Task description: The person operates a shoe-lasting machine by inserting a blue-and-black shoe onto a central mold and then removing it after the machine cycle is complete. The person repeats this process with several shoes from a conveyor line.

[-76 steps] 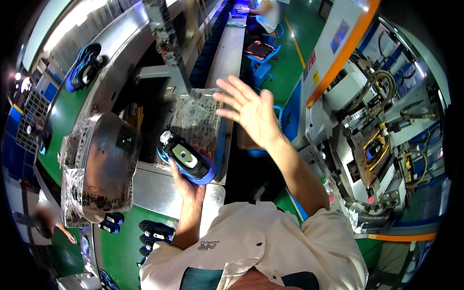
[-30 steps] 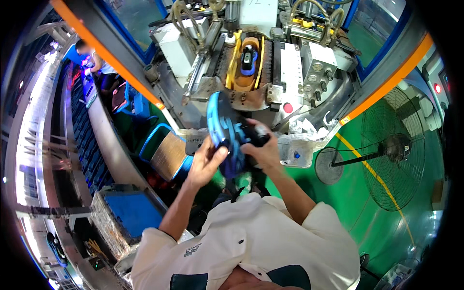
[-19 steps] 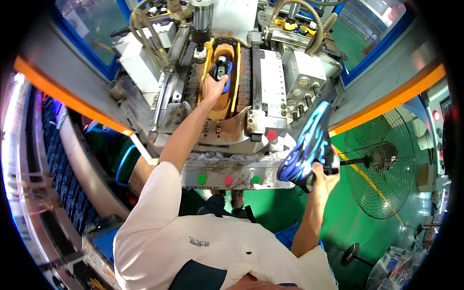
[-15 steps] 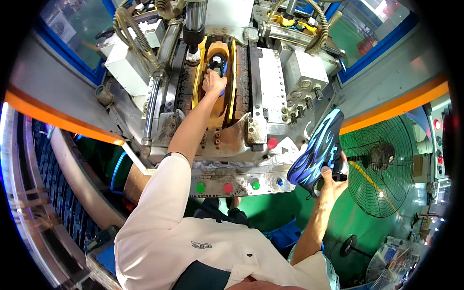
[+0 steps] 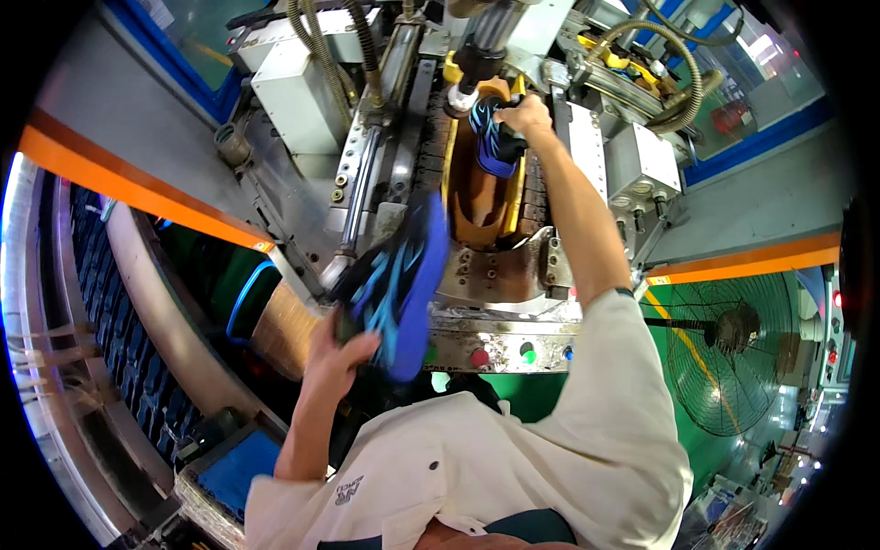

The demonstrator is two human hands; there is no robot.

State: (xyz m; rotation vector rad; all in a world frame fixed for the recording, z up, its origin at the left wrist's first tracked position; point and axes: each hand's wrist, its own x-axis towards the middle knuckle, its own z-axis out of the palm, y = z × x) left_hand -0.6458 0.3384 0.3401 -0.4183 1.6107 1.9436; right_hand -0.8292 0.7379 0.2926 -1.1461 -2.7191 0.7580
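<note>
A large grey press machine (image 5: pixel 385 156) fills the upper middle of the view, with hoses, cylinders and bolted metal blocks; every place below is given against it. An orange stripe (image 5: pixel 119 183) runs along its left flank, and a curved conveyor (image 5: pixel 101 321) with dark ribbing sweeps down on the left of the machine. To the lower right of the machine stands a floor fan (image 5: pixel 733 357) over green floor. At the machine's centre sits an orange-brown cradle (image 5: pixel 481 197), open toward the person. Along the machine's front lower edge is a metal panel with a red button (image 5: pixel 478 357) and a green button (image 5: pixel 527 349).

The left hand (image 5: pixel 339 353) is closed around the heel end of a blue and black shoe (image 5: pixel 399 284), held up in front of the machine's lower left part, sole side facing right. The right hand (image 5: pixel 522 117) reaches up into the top of the cradle and grips a second blue and black shoe (image 5: pixel 493 142) that sits there, just under a vertical cylinder (image 5: pixel 486 41). Both sleeves are white.
</note>
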